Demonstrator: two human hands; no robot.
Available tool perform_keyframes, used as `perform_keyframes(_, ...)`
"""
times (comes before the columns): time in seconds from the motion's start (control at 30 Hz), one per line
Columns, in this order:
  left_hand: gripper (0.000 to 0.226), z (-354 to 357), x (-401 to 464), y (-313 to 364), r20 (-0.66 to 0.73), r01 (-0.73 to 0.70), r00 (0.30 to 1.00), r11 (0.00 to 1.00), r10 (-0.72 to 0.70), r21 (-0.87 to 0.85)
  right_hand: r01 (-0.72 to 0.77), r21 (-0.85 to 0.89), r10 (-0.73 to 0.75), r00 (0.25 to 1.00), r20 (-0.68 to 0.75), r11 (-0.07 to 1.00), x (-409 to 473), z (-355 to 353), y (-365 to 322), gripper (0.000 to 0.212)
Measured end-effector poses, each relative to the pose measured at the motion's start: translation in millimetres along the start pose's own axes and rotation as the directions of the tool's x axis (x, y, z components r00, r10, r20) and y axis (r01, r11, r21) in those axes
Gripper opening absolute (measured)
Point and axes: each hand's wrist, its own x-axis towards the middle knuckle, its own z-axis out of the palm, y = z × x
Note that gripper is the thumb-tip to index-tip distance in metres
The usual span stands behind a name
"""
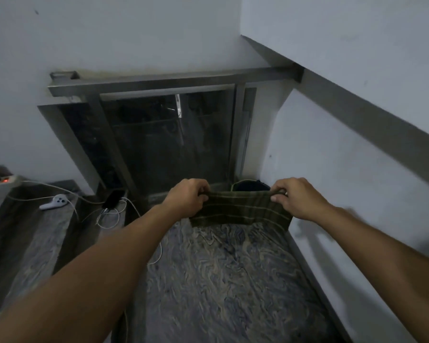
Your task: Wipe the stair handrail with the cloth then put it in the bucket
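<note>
1. Cloth (239, 206): dark green plaid, stretched flat between both hands at about 12 o'clock from the wearer, hanging above the marbled landing floor (223, 280).
2. Left hand (187, 198): fingers curled and pinched shut on the cloth's left top corner. Right hand (299, 198): fingers likewise clamped on the right top corner.
3. Bucket (252, 185): only a dark rim shows, just behind the cloth's top edge, close to the wall at 1 o'clock. Mostly hidden.
4. Handrail (174, 81): grey metal bar across 12 o'clock, well above the hands; a second run slopes up the wall towards 2 o'clock.
5. Risk, as judged: cloth is held low by the bucket, so it could go in with the rail unwiped. A two-corner hold gives no pad for rubbing; needs bunching first.
6. Risk: white cables (109, 216), phone (113, 198) and white controller (53, 203) lie at 10 o'clock on the floor; a step that way could snag them.
7. Writing: no brand, label or lettering readable anywhere.
</note>
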Motion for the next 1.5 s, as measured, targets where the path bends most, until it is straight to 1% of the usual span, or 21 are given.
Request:
perform_keyframes(0.13,0.010,-16.4,50.8,9.4,-0.020,0.046,0.999,0.998,-0.046,0.035,-0.031,-0.007,0.031,1.000,0.005,0.999,50.2,-26.7,8.5,0.010)
perform_keyframes(0.3,0.015,-28.5,112.6,9.5,-0.033,0.088,0.996,0.996,-0.088,0.007,-0.076,-0.045,0.078,0.997,0.029,0.996,104.5,-36.7,18.8,0.010)
perform_keyframes(0.43,0.016,-24.6,163.0,-2.3,-0.001,0.089,0.996,0.996,-0.089,-0.033,-0.145,-0.064,0.148,0.988,0.039,0.987,149.4,-26.8,32.0,0.008)
perform_keyframes(0.57,0.016,-0.4,236.1,-31.0,0.067,0.104,0.993,0.994,-0.102,-0.031,-0.213,-0.057,0.217,0.972,0.086,0.975,207.9,6.6,58.9,0.008)
perform_keyframes(0.67,0.016,37.2,296.3,-57.8,0.146,0.110,0.984,0.993,-0.105,-0.029,-0.283,-0.057,0.288,0.950,0.123,0.957,250.7,48.9,91.3,0.008)
perform_keyframes(0.73,0.018,71.6,334.9,-77.5,0.160,0.107,0.982,0.994,-0.102,-0.018,-0.324,-0.059,0.330,0.935,0.134,0.944,276.7,84.0,114.8,0.006)
perform_keyframes(0.83,0.020,133.4,386.4,-105.0,0.176,0.114,0.978,0.993,-0.110,-0.010,-0.383,-0.025,0.383,0.918,0.107,0.924,313.5,143.3,158.2,0.006)
perform_keyframes(0.97,0.020,221.2,453.7,-138.4,0.197,0.107,0.975,0.994,-0.104,-0.007,-0.426,0.082,0.426,0.905,0.018,0.901,359.3,222.5,225.6,0.006)
perform_keyframes(1.07,0.016,284.4,503.4,-155.6,0.161,0.090,0.984,0.995,-0.082,-0.044,-0.454,0.187,0.469,0.882,-0.045,0.871,391.4,276.2,278.7,0.007)
perform_keyframes(1.13,0.015,323.1,531.1,-160.8,0.127,0.077,0.990,0.994,-0.067,-0.081,-0.478,0.289,0.518,0.852,-0.078,0.830,411.8,310.7,313.2,0.008)
perform_keyframes(1.23,0.014,370.6,561.1,-163.9,0.061,0.040,0.998,0.994,-0.034,-0.102,-0.484,0.426,0.580,0.804,-0.129,0.765,441.5,357.6,359.6,0.025)
perform_keyframes(1.33,0.015,408.9,581.5,-168.2,-0.011,-0.002,1.000,0.987,0.001,-0.161,-0.439,0.515,0.595,0.782,-0.186,0.737,462.6,393.0,391.2,0.027)
perform_keyframes(1.4,0.021,426.5,585.9,-170.2,0.003,-0.012,1.000,0.978,0.013,-0.206,-0.414,0.554,0.594,0.781,-0.191,0.722,468.1,407.8,399.4,0.025)
perform_keyframes(1.5,0.038,437.1,584.2,-175.4,0.053,-0.024,0.998,0.970,0.038,-0.243,-0.398,0.556,0.569,0.805,-0.170,0.729,466.7,422.0,409.1,0.024)
